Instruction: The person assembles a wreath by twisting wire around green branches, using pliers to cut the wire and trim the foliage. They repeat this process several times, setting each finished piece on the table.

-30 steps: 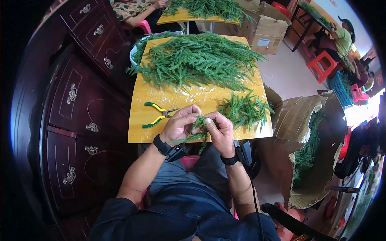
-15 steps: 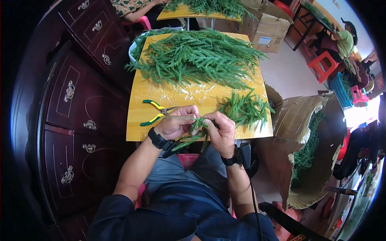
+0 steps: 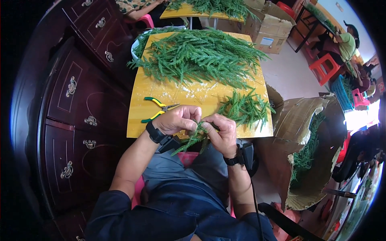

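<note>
Both my hands meet over the table's near edge. My left hand [image 3: 179,119] is closed, thumb and fingers pinching the top of a green artificial fir sprig [image 3: 191,140]. Beside it, my right hand [image 3: 221,130] grips the same sprig, its thumb close to the left thumb. The leafy tips hang below the hands past the edge; the fingers hide the joint of the stems. Just beyond my left hand lie pliers [image 3: 161,107] with green and yellow handles, their jaws toward the right. A small heap of sprigs [image 3: 247,109] rests to the right of my hands.
A large pile of sprigs [image 3: 201,56] covers the far half of the yellow table [image 3: 140,96]. Dark wooden drawers [image 3: 60,120] stand close on the left. On the right, an open cardboard box [image 3: 289,124] holds more greenery. Other people sit farther back.
My left fingers have closed in over the sprig's top. The thin green strand that stretched left across my left hand no longer shows. My right hand keeps its hold.
</note>
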`<move>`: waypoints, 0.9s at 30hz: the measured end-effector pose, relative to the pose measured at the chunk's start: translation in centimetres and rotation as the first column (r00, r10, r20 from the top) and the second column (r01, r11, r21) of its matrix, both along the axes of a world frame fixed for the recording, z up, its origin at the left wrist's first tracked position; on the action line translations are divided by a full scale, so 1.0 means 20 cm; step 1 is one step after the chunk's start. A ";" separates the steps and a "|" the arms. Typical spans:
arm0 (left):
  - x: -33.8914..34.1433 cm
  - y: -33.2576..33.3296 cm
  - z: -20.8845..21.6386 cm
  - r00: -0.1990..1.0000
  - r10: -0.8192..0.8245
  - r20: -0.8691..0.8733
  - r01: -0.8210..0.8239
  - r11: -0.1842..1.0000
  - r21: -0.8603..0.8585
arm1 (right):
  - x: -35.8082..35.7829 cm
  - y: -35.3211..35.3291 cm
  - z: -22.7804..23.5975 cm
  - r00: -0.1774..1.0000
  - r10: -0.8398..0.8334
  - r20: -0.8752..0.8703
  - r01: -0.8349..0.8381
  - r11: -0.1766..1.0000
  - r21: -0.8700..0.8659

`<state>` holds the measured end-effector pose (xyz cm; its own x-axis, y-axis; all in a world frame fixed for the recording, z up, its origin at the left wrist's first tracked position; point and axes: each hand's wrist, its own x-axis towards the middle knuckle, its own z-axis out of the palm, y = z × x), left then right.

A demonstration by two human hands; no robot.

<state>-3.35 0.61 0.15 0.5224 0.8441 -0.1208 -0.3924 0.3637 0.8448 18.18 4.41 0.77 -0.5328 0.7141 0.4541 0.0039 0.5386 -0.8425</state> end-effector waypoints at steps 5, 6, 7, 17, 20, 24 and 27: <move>0.02 0.01 0.07 0.986 0.017 -0.166 -0.008 0.999 0.054 | 0.01 0.01 -0.03 1.000 0.026 -0.011 -0.027 0.996 -0.080; 0.03 0.00 0.09 0.970 0.042 -0.240 -0.023 0.996 0.081 | 0.00 0.01 -0.03 1.000 0.010 0.000 -0.010 0.995 -0.096; 0.04 0.00 0.10 0.947 0.069 -0.312 -0.036 0.993 0.108 | 0.00 0.00 -0.03 1.000 -0.005 0.012 0.006 0.994 -0.111; 0.07 -0.06 0.08 0.866 0.138 -0.481 -0.131 0.990 0.048 | -0.04 -0.01 -0.06 0.991 -0.102 0.087 0.105 0.994 -0.020; 0.08 -0.06 -0.01 0.608 0.424 -0.672 -0.050 0.864 0.501 | -0.04 -0.02 -0.06 0.986 -0.121 0.119 0.130 0.989 -0.075; 0.16 -0.07 0.02 0.233 0.792 -0.565 0.095 0.559 0.823 | -0.06 -0.04 -0.07 0.977 -0.152 0.150 0.172 0.976 -0.136; 0.19 -0.08 0.03 0.152 0.867 -0.475 0.114 0.462 0.880 | -0.07 -0.06 -0.06 0.982 -0.159 0.098 0.169 0.980 -0.103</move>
